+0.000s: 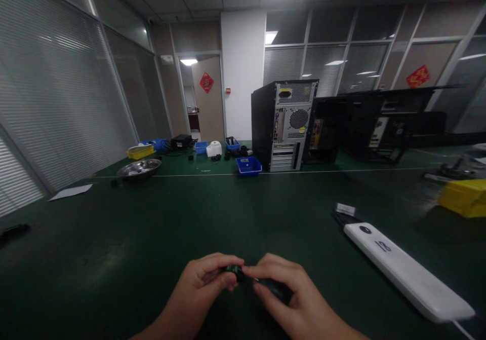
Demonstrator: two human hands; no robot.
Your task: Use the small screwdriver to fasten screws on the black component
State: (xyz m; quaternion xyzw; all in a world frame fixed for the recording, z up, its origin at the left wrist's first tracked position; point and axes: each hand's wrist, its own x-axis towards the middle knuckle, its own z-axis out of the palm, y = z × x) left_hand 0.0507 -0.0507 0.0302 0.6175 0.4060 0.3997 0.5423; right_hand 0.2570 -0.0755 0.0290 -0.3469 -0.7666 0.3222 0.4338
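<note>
My left hand point(207, 284) pinches a small dark part with a green circuit board point(234, 269) between thumb and fingers, just above the green tabletop. Close against it on the right, my right hand point(288, 292) is closed around a slim dark-handled tool point(279, 289). A thin, pale metallic bit of that tool shows between the thumb and index finger. Its tip is hidden or too blurred to make out, so I cannot tell whether it touches the small part. The fingertips of both hands nearly meet.
A white power strip point(408, 271) marked 18 lies to the right. Computer towers point(290, 127) stand behind, beside a blue tray point(248, 166). A metal bowl point(139, 168) and yellow tray point(140, 152) sit back left; a yellow bin point(463, 198) stands far right.
</note>
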